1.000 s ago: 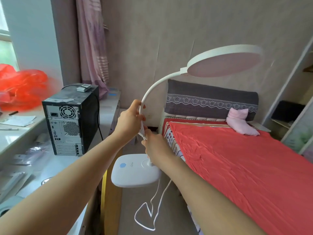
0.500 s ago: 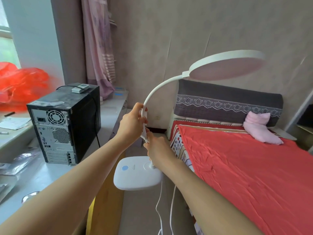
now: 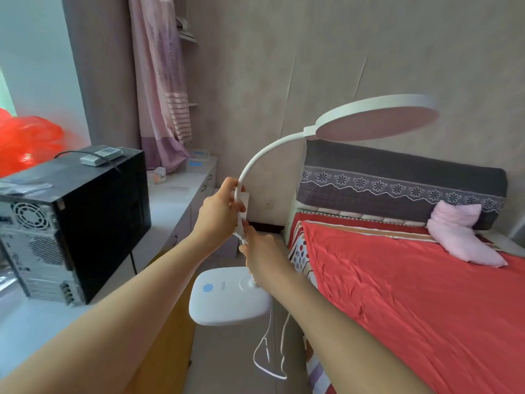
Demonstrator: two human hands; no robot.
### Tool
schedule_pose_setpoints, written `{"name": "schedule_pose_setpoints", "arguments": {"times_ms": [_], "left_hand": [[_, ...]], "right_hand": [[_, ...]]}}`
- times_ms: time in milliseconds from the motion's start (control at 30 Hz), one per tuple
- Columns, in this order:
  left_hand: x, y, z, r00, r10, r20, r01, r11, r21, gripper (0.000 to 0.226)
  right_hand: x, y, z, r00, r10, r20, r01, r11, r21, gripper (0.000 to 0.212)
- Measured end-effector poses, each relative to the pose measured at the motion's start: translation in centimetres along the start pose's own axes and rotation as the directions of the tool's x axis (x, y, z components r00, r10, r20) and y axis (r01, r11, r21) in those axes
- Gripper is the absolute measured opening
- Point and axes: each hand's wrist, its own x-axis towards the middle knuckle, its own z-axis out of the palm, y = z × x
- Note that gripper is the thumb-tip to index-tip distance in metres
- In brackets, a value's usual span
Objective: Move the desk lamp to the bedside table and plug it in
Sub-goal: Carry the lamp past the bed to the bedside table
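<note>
Both hands hold the white desk lamp (image 3: pixel 230 297) in the air, in the gap between the desk (image 3: pixel 176 194) on the left and the bed (image 3: pixel 412 294) on the right. The left hand (image 3: pixel 220 213) is wrapped around the lower part of the lamp's curved neck, fingers closed on it. The right hand (image 3: pixel 262 255) sits just below, closed around the bottom of the neck where it meets the base; the two hands nearly touch. The lamp stands roughly upright, its neck arching up and to the right to a round flat head (image 3: pixel 377 118) that hangs over the bed's dark headboard cushion (image 3: pixel 397 177). The base carries a round blue button and floats clear of the floor. A white cord (image 3: pixel 270 356) dangles from under the base in a loose loop. A black computer tower (image 3: pixel 93 220) stands on the desk, well to the left of the lamp. A pink pillow (image 3: pixel 460 234) lies on the red bedsheet near the headboard. A wall socket (image 3: pixel 268 205) shows low on the wall beyond the hands.
</note>
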Motion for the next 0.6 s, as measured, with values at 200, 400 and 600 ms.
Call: {"name": "schedule_pose_setpoints", "arguments": {"times_ms": [200, 400, 600], "left_hand": [[4.8, -0.1, 4.0, 1.000, 0.010, 0.011, -0.011, 1.000, 0.020, 0.036], [10.1, -0.4, 7.4, 0.999, 0.026, 0.033, -0.025, 0.999, -0.023, 0.032], [17.0, -0.6, 9.7, 0.999, 0.038, 0.023, -0.037, 0.998, -0.044, 0.028]], "right_hand": [[3.9, 4.8, 0.3, 0.999, 0.007, -0.032, -0.007, 1.000, 0.004, 0.041], [8.7, 9.2, 1.0, 0.999, 0.047, -0.027, -0.045, 0.998, 0.050, 0.039], [15.2, 12.9, 1.3, 0.998, 0.053, -0.029, -0.051, 0.996, 0.078, 0.044]]}}
